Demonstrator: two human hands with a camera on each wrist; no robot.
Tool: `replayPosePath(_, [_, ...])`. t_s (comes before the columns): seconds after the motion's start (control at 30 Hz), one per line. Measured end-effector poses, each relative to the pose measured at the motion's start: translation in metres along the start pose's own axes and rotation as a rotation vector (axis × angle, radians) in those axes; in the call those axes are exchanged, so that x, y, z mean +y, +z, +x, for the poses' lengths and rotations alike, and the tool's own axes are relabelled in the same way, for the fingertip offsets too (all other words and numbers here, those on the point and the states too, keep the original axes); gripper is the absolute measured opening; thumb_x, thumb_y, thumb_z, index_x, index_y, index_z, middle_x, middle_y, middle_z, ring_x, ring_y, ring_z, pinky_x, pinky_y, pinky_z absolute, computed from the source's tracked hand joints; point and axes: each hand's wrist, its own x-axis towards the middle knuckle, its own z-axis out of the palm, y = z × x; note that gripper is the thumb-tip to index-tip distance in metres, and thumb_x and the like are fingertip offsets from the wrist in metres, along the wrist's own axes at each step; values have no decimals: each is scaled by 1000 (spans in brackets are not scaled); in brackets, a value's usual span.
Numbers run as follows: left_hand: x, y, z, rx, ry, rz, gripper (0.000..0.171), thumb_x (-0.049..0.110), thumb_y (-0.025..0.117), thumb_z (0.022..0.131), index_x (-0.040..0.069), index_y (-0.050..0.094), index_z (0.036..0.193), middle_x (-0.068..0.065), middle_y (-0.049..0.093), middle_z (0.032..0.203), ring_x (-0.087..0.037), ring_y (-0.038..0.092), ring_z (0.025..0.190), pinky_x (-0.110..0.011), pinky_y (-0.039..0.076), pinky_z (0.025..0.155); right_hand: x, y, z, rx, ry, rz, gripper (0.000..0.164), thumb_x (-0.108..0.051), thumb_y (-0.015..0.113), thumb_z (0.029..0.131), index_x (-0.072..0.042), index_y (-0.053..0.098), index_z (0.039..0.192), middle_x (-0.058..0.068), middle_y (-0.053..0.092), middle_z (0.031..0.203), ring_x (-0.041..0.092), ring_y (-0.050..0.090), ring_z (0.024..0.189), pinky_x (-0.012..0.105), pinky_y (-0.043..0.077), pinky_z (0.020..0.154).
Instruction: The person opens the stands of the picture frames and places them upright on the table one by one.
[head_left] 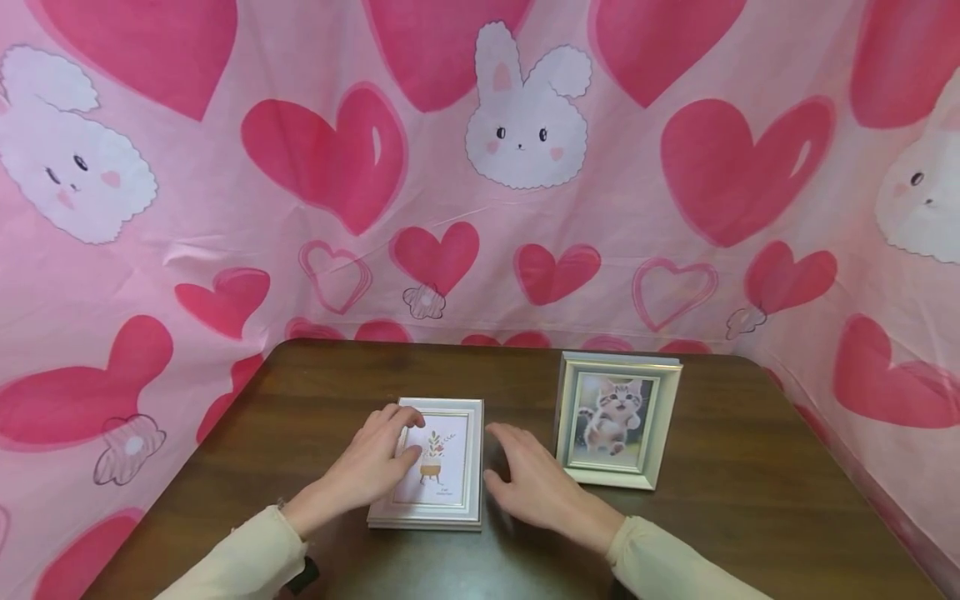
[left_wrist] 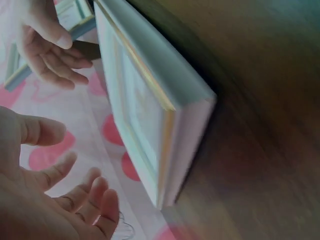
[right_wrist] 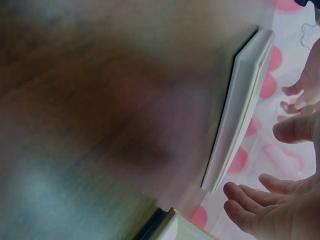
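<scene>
A white picture frame [head_left: 474, 467] with a thin gold line lies flat on the table, its print showing a plant in a pot. My left hand [head_left: 371, 458] hovers over its left side, fingers loosely bent; in the left wrist view a gap separates this hand [left_wrist: 55, 195] from the frame [left_wrist: 145, 75]. Just right of the frame is my right hand [head_left: 536, 479], thumb and fingers spread, holding nothing. The right wrist view has this hand [right_wrist: 275, 200] beside the frame's edge [right_wrist: 237, 115]. A second frame [head_left: 652, 442] with a kitten picture stands upright behind my right hand.
Both frames are on a dark brown wooden table [head_left: 735, 517] with rounded far corners. A pink cloth [head_left: 450, 200] printed with hearts and white rabbits hangs around its back and sides. A dark band [head_left: 303, 575] shows by my left sleeve.
</scene>
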Motion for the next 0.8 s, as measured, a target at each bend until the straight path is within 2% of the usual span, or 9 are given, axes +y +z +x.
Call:
replayPosePath(0.23, [-22, -3, 3, 19, -16, 5, 32, 5, 75, 93, 7, 63, 123, -7, 61, 108, -25, 49, 101, -42, 45, 83, 8, 6, 11, -29, 56, 0, 53, -20, 76, 92, 2, 59, 138, 17, 66, 134, 32, 59, 123, 52, 49, 105])
replayPosePath(0.33, [-31, -4, 3, 26, -62, 29, 35, 8, 75, 93, 7, 62, 125, -7, 61, 108, -28, 48, 103, -44, 42, 84, 11, 8, 14, -49, 65, -22, 56, -24, 76, 92, 0, 58, 140, 15, 65, 136, 30, 57, 123, 52, 48, 106])
replayPosePath(0.47, [-42, -5, 2, 28, -103, 51, 35, 11, 74, 93, 10, 63, 126, -11, 65, 119, -37, 46, 115, -53, 37, 88, 12, 13, 15, -54, 49, -60, 62, -30, 76, 92, -2, 58, 144, 13, 64, 140, 30, 54, 123, 54, 44, 104])
replayPosePath(0.6, [-51, -5, -2, -10, -132, 42, 37, 14, 75, 92, 12, 64, 128, -13, 67, 131, -43, 42, 126, -62, 33, 95, 11, 19, 14, -63, 32, -89, 65, -37, 75, 92, -5, 57, 146, 11, 63, 142, 30, 52, 123, 53, 41, 98])
replayPosePath(0.8, [-59, -4, -8, -92, -146, -27, 40, 14, 79, 90, 17, 65, 128, -11, 67, 129, -44, 37, 131, -64, 30, 99, 12, 24, 14, -65, 35, -102, 62, -36, 76, 88, -6, 59, 140, 9, 65, 136, 28, 51, 117, 47, 40, 90])
